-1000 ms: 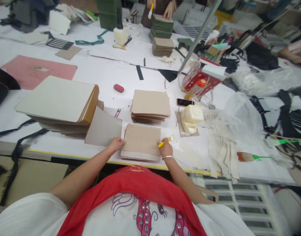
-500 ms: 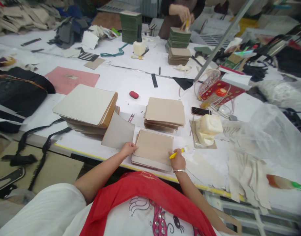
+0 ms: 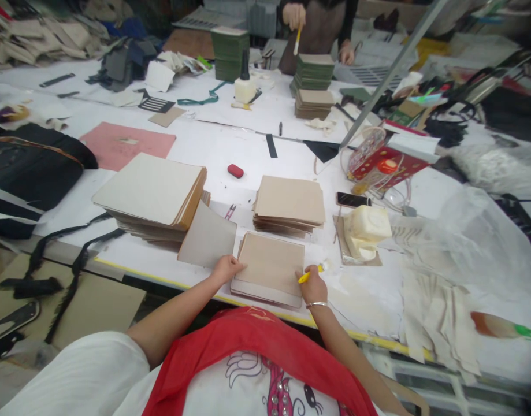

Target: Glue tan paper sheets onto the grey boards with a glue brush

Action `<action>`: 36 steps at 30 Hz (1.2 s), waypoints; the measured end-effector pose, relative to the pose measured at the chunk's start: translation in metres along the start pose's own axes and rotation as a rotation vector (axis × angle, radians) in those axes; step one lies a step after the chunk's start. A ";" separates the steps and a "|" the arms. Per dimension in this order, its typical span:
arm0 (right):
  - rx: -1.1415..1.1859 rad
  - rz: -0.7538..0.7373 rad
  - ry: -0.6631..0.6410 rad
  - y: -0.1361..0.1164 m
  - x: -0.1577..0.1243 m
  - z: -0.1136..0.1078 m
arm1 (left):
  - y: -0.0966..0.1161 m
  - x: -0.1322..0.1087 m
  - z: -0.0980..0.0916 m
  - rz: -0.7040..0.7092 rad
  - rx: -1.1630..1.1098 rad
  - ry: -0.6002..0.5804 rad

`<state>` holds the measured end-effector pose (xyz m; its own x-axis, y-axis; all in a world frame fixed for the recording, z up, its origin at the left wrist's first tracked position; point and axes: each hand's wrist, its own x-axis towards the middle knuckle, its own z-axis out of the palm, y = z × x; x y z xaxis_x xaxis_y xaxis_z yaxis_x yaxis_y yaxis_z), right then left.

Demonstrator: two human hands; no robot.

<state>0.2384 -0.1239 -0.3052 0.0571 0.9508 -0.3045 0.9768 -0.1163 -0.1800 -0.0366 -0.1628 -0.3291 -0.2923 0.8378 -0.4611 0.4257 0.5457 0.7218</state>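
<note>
A beige sheet (image 3: 271,260) lies on a low stack of pale boards (image 3: 265,292) at the table's near edge. My left hand (image 3: 226,269) pinches the left edge of this sheet. In my right hand (image 3: 314,284) is a yellow brush (image 3: 311,274), its bristles pointing right, while the fingertips touch the sheet's right edge. A curved grey sheet (image 3: 208,236) leans against the tall stack of boards (image 3: 152,188) on the left. Behind the low stack sits a pile of beige sheets (image 3: 289,202).
To the right are a cream glue container (image 3: 369,224), a phone (image 3: 353,200), a red bag (image 3: 390,164) and clear plastic (image 3: 477,242). A slanted metal pole (image 3: 389,78) rises behind. Across the table, a person's hand (image 3: 294,17) holds a brush near green stacks (image 3: 314,74).
The person across the table has lifted the brush off the green stack and moved it left, the other hand now apart at the right. My hands have barely moved.
</note>
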 end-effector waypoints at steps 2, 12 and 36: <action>-0.007 -0.002 -0.011 -0.001 0.000 -0.001 | 0.007 -0.004 -0.001 0.034 0.116 0.047; 0.028 -0.039 -0.018 0.005 0.003 0.001 | 0.020 -0.006 -0.003 0.041 -0.013 -0.010; 0.134 -0.002 0.028 0.010 0.004 0.006 | 0.008 0.004 0.009 0.008 0.088 0.078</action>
<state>0.2477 -0.1233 -0.3136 0.0626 0.9584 -0.2785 0.9407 -0.1499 -0.3042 -0.0267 -0.1548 -0.3299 -0.3525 0.8406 -0.4112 0.5009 0.5407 0.6758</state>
